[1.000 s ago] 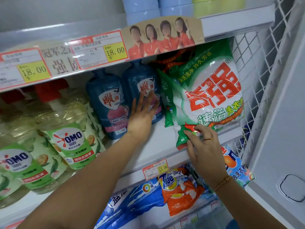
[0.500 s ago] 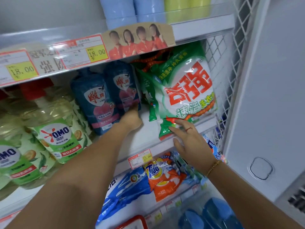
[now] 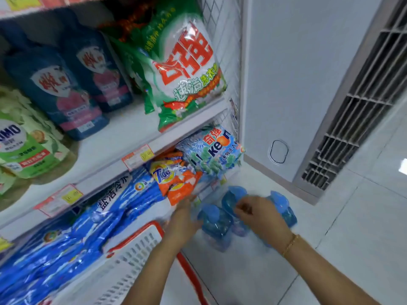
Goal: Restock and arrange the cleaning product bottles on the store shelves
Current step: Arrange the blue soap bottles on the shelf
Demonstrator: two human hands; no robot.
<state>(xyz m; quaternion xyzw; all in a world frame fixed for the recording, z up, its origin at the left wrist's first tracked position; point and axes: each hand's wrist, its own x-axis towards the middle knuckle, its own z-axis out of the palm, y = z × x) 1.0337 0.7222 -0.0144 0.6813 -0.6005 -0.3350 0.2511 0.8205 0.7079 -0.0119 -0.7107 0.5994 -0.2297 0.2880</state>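
Three light blue bottles stand on the white floor by the foot of the shelf unit: one on the left (image 3: 214,226), one in the middle (image 3: 233,198) and one on the right (image 3: 283,206). My left hand (image 3: 182,219) is down beside the left bottle, fingers stretched toward the orange Tide bag (image 3: 176,179). My right hand (image 3: 259,214) hovers over the middle bottle with curled fingers at its cap; blur hides whether it grips. Two dark blue bottles (image 3: 57,91) stand on the upper shelf beside a green-white detergent bag (image 3: 182,69).
OMO bottles (image 3: 24,146) fill the shelf's left. A blue-white Keon bag (image 3: 213,150) and long blue bags (image 3: 66,238) lie on the lower shelf. A red-and-white basket (image 3: 141,245) sits below my left arm. A white wall and a vent grille (image 3: 356,106) stand to the right.
Both hands left the upper shelf and dropped to the blue bottles on the floor. The view tilted down and right, and the detergent bag stays on the shelf.
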